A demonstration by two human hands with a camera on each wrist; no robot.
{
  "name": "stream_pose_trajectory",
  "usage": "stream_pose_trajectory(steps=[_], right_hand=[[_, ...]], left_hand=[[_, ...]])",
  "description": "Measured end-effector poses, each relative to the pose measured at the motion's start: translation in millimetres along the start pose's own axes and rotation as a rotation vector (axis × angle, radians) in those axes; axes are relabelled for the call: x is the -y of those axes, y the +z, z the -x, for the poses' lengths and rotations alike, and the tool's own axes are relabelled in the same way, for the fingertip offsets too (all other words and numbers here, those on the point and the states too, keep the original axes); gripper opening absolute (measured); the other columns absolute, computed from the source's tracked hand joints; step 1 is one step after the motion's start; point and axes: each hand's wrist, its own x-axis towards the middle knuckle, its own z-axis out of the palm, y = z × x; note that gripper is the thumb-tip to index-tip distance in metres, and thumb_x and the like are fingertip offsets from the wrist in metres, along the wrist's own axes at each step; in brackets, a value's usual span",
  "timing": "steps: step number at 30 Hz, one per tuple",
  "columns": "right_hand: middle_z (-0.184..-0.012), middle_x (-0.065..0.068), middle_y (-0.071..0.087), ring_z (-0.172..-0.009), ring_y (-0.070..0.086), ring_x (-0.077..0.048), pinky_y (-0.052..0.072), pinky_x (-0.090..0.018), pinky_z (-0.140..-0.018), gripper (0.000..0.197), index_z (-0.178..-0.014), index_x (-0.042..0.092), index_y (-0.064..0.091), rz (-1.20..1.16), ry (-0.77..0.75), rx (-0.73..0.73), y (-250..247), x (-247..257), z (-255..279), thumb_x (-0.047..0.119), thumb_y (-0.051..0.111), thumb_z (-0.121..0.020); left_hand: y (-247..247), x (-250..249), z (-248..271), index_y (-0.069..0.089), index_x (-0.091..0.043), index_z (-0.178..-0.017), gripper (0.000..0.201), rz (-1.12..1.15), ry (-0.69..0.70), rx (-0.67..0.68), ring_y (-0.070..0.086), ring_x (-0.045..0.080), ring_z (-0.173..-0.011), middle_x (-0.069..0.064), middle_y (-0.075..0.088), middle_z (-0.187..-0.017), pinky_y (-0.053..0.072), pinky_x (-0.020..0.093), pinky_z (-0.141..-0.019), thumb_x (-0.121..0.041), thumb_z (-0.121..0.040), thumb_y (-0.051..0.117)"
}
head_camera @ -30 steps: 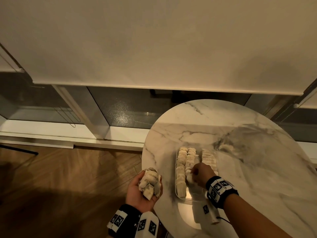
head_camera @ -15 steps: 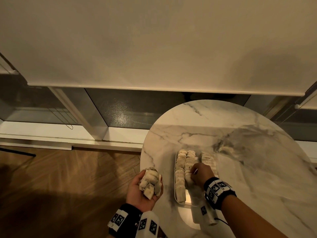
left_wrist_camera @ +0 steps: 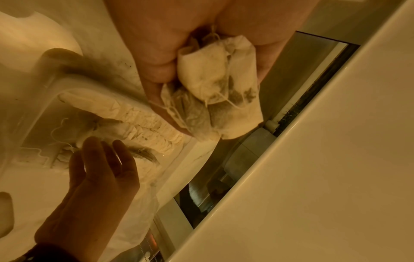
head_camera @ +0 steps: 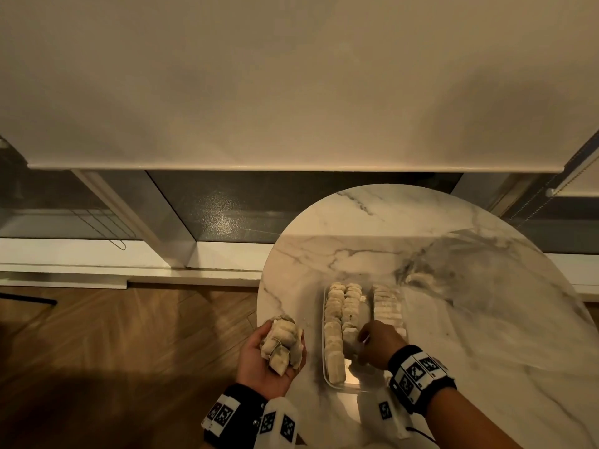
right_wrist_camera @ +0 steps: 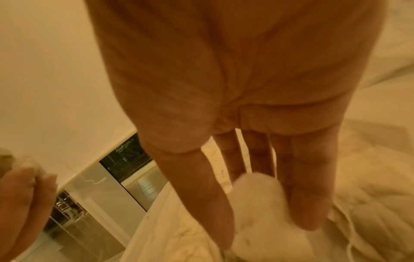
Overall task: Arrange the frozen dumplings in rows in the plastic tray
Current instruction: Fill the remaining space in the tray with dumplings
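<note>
Nearest, at 7 o'clock, the left hand [head_camera: 259,361] lies palm up off the table edge, cupped round a handful of dumplings [head_camera: 283,345]. At 5 o'clock the right hand [head_camera: 377,346] has slid a little toward the near end of the tray [head_camera: 343,385], thumb and fingers pinching one dumpling [right_wrist_camera: 257,191] over the middle row [head_camera: 351,306]. That row is probably being extended, with a bare gap left at its near end. The left row [head_camera: 334,335] runs almost full length; the right row [head_camera: 387,306] fills the far half. The tray sits on the marble table [head_camera: 453,254]. Only the wrist views show the pinch, and that the dumplings resemble paper pouches with strings. Farthest, at 12 o'clock, hangs a blind [head_camera: 291,92].
</note>
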Motion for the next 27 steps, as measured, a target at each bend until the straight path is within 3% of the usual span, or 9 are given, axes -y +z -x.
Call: stream_pose_trajectory(steps=[6, 9, 12, 14, 17, 21, 27], right_hand=[[-0.096, 0.001, 0.072, -0.089, 0.066, -0.012, 0.053, -0.02, -0.079, 0.019, -0.091, 0.021, 0.074, 0.073, -0.033, 0.004, -1, -2, 2, 0.027, 0.083, -0.075], [-0.099, 0.004, 0.071, -0.09, 0.066, -0.01, 0.054, -0.021, -0.081, 0.018, -0.097, 0.024, 0.072, 0.105, -0.084, 0.102, -4, -2, 5, 0.03, 0.078, -0.081], [-0.102, 0.0, 0.072, -0.086, 0.07, -0.014, 0.06, -0.024, -0.075, 0.018, -0.103, 0.02, 0.074, 0.136, -0.108, 0.25, -9, 2, 7, 0.02, 0.075, -0.085], [-0.101, 0.001, 0.071, -0.085, 0.07, -0.014, 0.06, -0.023, -0.074, 0.018, -0.104, 0.019, 0.075, 0.147, -0.126, 0.275, -11, 7, 5, 0.013, 0.073, -0.087], [-0.097, 0.002, 0.07, -0.092, 0.07, -0.015, 0.057, -0.018, -0.073, 0.015, -0.097, 0.022, 0.075, 0.154, -0.126, 0.18, -7, 10, -2, 0.013, 0.072, -0.086], [-0.106, -0.004, 0.068, -0.09, 0.062, -0.016, 0.05, -0.022, -0.077, 0.013, -0.096, 0.019, 0.071, 0.084, -0.113, -0.049, -1, 11, -12, 0.014, 0.067, -0.085], [-0.1, 0.0, 0.069, -0.092, 0.064, -0.016, 0.052, -0.023, -0.084, 0.01, -0.087, 0.023, 0.072, 0.021, -0.086, -0.123, 9, 12, -18, 0.015, 0.068, -0.084]], left_hand=[[0, -2, -2, 0.072, -0.008, -0.088, 0.03, -0.003, -0.012, 0.004, 0.068, 0.03, -0.078, 0.012, 0.07, -0.089, 0.058, 0.04, -0.066, -0.034, -0.081, 0.06], [-1, -2, -1, 0.071, -0.008, -0.09, 0.029, -0.001, -0.009, -0.001, 0.068, 0.03, -0.079, 0.011, 0.068, -0.089, 0.058, 0.04, -0.065, -0.033, -0.08, 0.06], [-3, -3, -2, 0.072, -0.007, -0.086, 0.028, 0.025, -0.012, 0.004, 0.063, 0.026, -0.086, 0.008, 0.065, -0.09, 0.058, 0.041, -0.067, -0.032, -0.078, 0.062], [-4, -4, -2, 0.073, -0.006, -0.083, 0.029, 0.005, -0.005, 0.0, 0.065, 0.026, -0.084, 0.009, 0.066, -0.089, 0.058, 0.04, -0.068, -0.032, -0.078, 0.061], [-4, -3, -1, 0.073, -0.006, -0.083, 0.032, -0.023, 0.003, -0.016, 0.069, 0.029, -0.077, 0.013, 0.07, -0.085, 0.058, 0.04, -0.066, -0.034, -0.081, 0.058], [-4, -5, 1, 0.07, -0.009, -0.088, 0.029, -0.004, 0.005, -0.011, 0.07, 0.029, -0.076, 0.01, 0.07, -0.078, 0.059, 0.04, -0.064, -0.034, -0.083, 0.057], [-4, -7, 2, 0.073, -0.008, -0.084, 0.029, -0.02, 0.011, -0.023, 0.067, 0.028, -0.08, 0.011, 0.069, -0.08, 0.057, 0.038, -0.067, -0.034, -0.08, 0.059]])
